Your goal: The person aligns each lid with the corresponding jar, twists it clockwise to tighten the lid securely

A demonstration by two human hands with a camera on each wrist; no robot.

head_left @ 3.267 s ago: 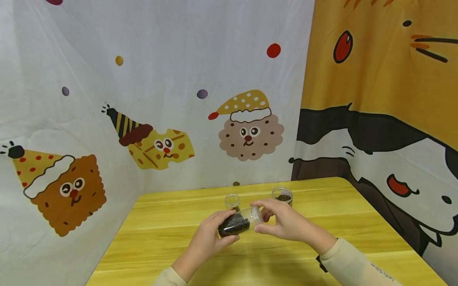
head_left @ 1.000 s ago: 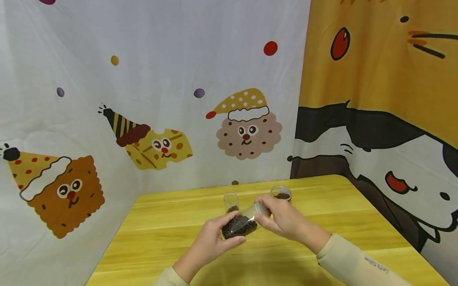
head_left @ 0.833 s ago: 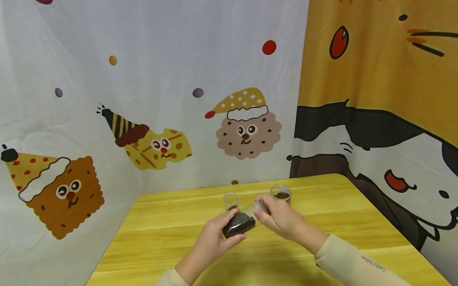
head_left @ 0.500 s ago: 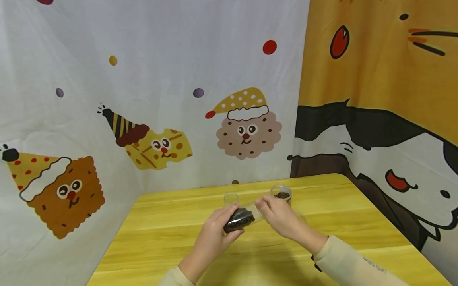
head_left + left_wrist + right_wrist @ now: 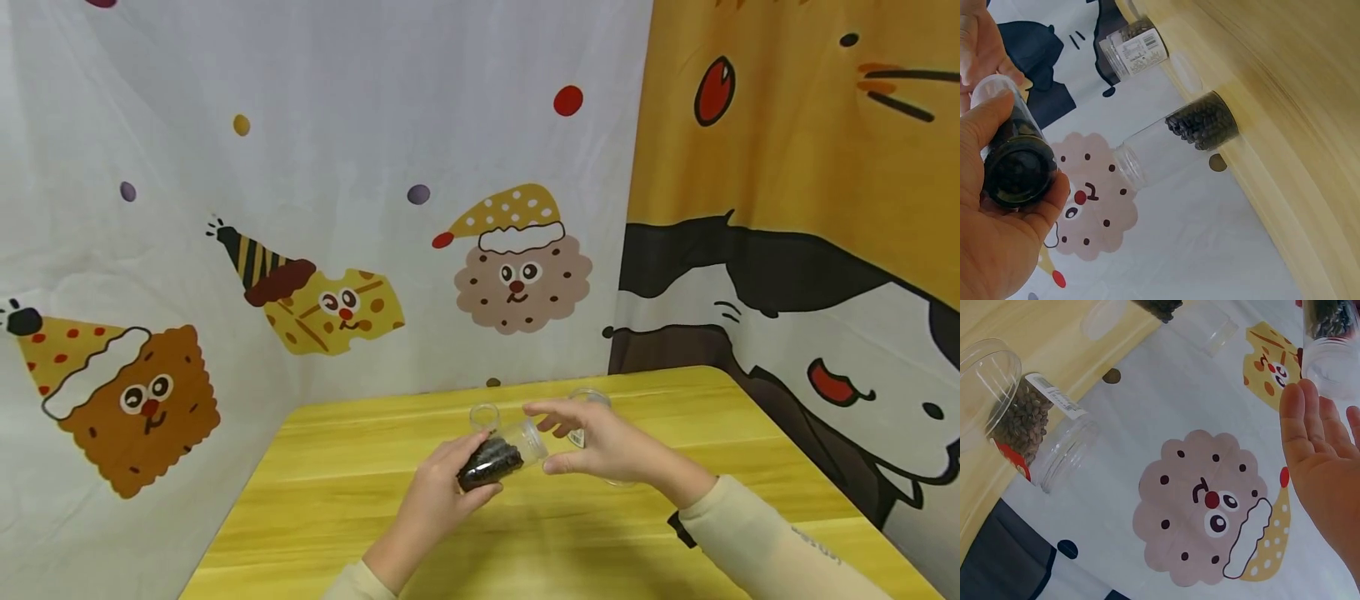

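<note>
Clock: 12 straight away from the person, as the head view has it.
Sleeves (image 5: 757, 533): pale, in at 7 and 4.
Left hand (image 5: 437, 492): thumb and fingers wrapped round the base end of the held jar (image 5: 491, 463).
Held jar: clear, dark fill; off the table (image 5: 337, 492), at 2 from the left hand, 8 from the right.
Long axis: tilted, base toward 8, neck toward 2. Lid on or off the neck: cannot tell.
Right hand (image 5: 600, 442): thumb and fingers parted, gripping nothing, just beside the neck; any touch unclear.
Relation that counts: neck faces the right hand's thumb gap. Left is the nearer hand, having the base; right is nearer the neck.
Discs: clear, likely lids; a large disc (image 5: 985, 394) and a small disc (image 5: 1186, 72), the small one by the two standing jars.
Bean jar (image 5: 1175, 140): upright, black fill low; at 12 from the held jar.
Label jar (image 5: 1135, 50): upright, brown fill; at 2, partly behind the right hand.
Cloth (image 5: 450, 100): printed cartoons, beyond the table.
</note>
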